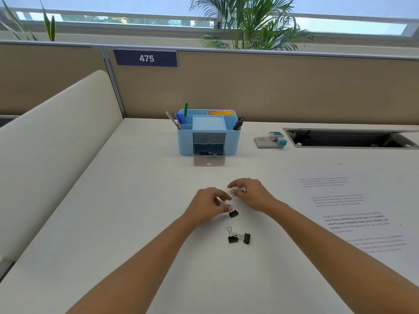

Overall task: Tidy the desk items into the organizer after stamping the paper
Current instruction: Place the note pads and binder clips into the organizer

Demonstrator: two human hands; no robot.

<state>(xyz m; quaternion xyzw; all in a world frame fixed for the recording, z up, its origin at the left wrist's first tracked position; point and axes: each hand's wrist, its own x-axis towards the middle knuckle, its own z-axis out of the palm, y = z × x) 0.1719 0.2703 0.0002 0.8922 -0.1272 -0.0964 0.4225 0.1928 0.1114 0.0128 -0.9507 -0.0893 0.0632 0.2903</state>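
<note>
Left hand (207,206) pinches a black binder clip (233,214); right hand (252,193) curls round a blurred wire-handled clip (234,194). Two more clips (232,239) lie nearer on the smooth white desk (136,223) — open surface runs far to the blue plastic organizer (184,141), clear drawer (209,160) pulled out.

A dark blue rectangular sign (145,58) on the beige fabric partition wall (272,87) is showing the white number "475". The white printed paper sheet (353,211) lying on the white tabletop (136,200) is carrying several paragraphs, one in bold, all too blurred to read. The flat grey stamp pad (264,141) is bearing a small dark label, also too small to read.
</note>
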